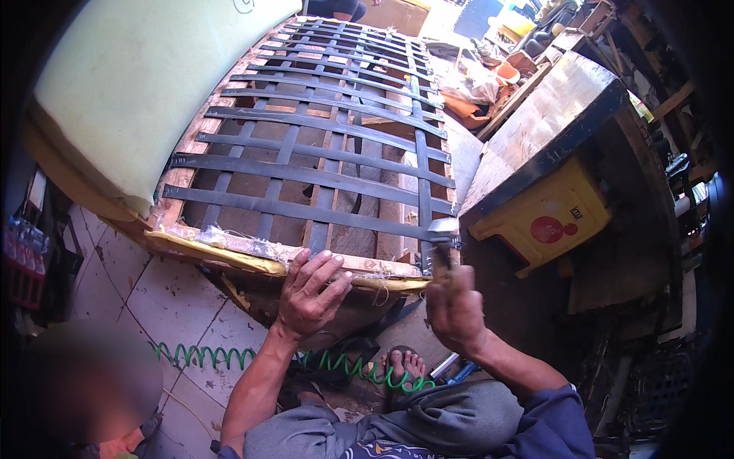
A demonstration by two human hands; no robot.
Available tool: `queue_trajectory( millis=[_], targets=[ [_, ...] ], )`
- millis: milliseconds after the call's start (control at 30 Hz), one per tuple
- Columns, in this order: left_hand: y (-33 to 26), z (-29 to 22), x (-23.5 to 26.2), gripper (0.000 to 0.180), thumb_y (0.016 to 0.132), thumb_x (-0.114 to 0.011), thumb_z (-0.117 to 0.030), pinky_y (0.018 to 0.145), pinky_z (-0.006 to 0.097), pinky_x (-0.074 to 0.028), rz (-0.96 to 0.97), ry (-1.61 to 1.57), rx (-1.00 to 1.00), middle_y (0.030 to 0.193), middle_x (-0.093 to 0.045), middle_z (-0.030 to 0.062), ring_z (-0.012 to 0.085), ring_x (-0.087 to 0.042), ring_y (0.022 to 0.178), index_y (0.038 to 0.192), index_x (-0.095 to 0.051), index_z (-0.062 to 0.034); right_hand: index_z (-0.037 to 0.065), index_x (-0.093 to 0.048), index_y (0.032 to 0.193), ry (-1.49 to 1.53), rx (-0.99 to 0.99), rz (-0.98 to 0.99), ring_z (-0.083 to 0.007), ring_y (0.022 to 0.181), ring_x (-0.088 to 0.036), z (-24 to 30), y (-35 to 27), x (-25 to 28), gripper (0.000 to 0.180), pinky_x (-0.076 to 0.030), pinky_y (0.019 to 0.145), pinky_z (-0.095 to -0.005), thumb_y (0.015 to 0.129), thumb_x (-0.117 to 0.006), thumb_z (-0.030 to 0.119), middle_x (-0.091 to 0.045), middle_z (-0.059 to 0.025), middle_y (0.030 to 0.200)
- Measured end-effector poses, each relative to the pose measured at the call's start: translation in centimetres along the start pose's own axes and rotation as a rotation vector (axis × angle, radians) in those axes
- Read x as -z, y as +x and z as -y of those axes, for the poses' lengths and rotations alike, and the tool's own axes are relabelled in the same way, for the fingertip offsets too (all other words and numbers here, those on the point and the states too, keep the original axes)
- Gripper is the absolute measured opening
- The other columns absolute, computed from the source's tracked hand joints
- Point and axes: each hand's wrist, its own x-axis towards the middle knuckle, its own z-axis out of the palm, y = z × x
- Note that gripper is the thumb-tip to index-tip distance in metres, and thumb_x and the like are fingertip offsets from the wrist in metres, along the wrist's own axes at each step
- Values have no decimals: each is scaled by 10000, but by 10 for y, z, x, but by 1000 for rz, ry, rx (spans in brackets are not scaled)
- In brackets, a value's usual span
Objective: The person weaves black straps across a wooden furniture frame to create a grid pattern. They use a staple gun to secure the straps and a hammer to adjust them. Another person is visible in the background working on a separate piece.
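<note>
A: Item one, left hand (pixel 310 294): I log it flat and spread on the near rail of the wooden frame (pixel 252 249), fingers released, gripping nothing.

B: Item two?

A: Right hand (pixel 456 306): clenched around the handle of a hammer (pixel 442 239), whose head sits at the frame's near right corner, against the end of a black webbing strap (pixel 424 191).

B: Hazards?

A: As I judge it, a glancing blow could slide off the corner toward the left fingers, which lie near on the same rail. The rail's edge looks frayed and splintered. The green coiled hose (pixel 229 356) on the floor runs just beside a bare foot (pixel 403 363); a snag risk.
</note>
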Motion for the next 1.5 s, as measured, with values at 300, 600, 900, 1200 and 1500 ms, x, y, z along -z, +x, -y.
queue_trajectory(
  millis=[300,600,900,1200,1500],
  targets=[
    [-5,4,-7,260,889,-778,-182,1231,492,-351,11,48,-26,1296,-674,55,260,-600,1300,1145,-747,-159,-6,-429,1125,-80,-336,627,-499,635,-656,-25,-9,0,307,-502,573,-588,1054,-601,238,-625,-279,695],
    [6,-10,1,376,897,-803,-287,1214,533,-344,94,91,15,1298,-637,79,294,-576,1301,1220,-695,-128,1,-505,1130,-71,-392,593,-475,677,-684,-49,-37,-9,344,-518,607,-554,1030,-641,300,-660,-266,721],
    [76,-48,-42,538,847,-775,-552,934,484,-486,556,191,23,974,-667,65,250,-672,959,1079,-668,-78,36,-668,1127,3,-892,-6,-411,783,-745,-79,-154,11,284,-551,680,-463,1007,-680,293,-702,-220,785],
    [84,-15,-47,516,852,-773,-585,603,377,-534,603,100,-214,699,-657,66,240,-696,675,815,-605,-98,51,-672,1155,-49,-964,25,-446,817,-740,-105,-199,17,317,-567,685,-485,975,-725,306,-708,-242,820],
    [35,41,92,667,751,-799,-721,541,348,-484,737,124,-197,568,-584,38,211,-614,527,591,-544,-126,64,-680,1144,-107,-878,207,-403,809,-751,-169,-181,46,332,-571,683,-464,954,-754,326,-721,-222,829]
  ],
)
